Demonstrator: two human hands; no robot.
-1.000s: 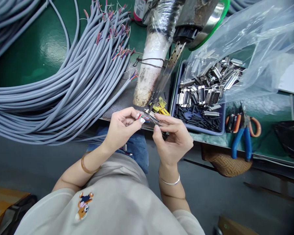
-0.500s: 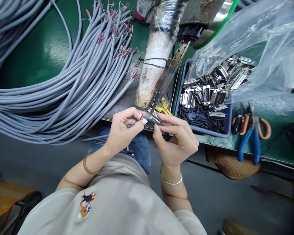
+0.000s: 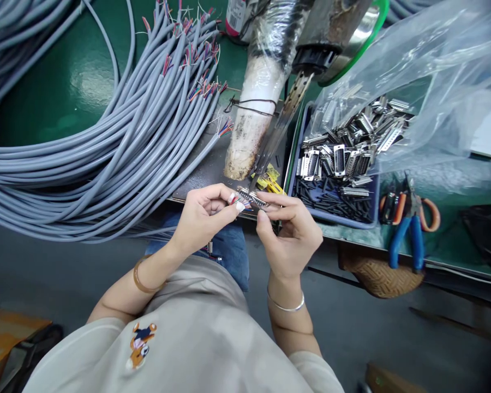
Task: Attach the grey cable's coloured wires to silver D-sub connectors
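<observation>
In the head view, my left hand [image 3: 210, 213] pinches a small bundle of coloured wires [image 3: 246, 205] between thumb and index finger. My right hand [image 3: 292, 229] has its fingertips closed at the right end of a metal D-sub connector [image 3: 251, 196], whose row of pins faces me. The wire ends lie close against the connector; which pins they touch is too small to tell. Just above it comes down the tip of a soldering iron [image 3: 284, 117], fixed above the bench. A white wrapped tube [image 3: 251, 117] stands left of the iron.
Grey cables [image 3: 118, 147] with stripped coloured ends cover the bench's left. At right, a blue bin [image 3: 374, 210] holds loose connectors and black sleeves, with a plastic bag [image 3: 442, 103] over its back. Beside it lie blue-handled pliers [image 3: 407, 234]. A yellow tool [image 3: 272, 183] lies behind my hands.
The connector and my right hand have shifted slightly left, nearer the wires, and more of the connector shows. My left hand keeps its pinch. The view has moved a little.
</observation>
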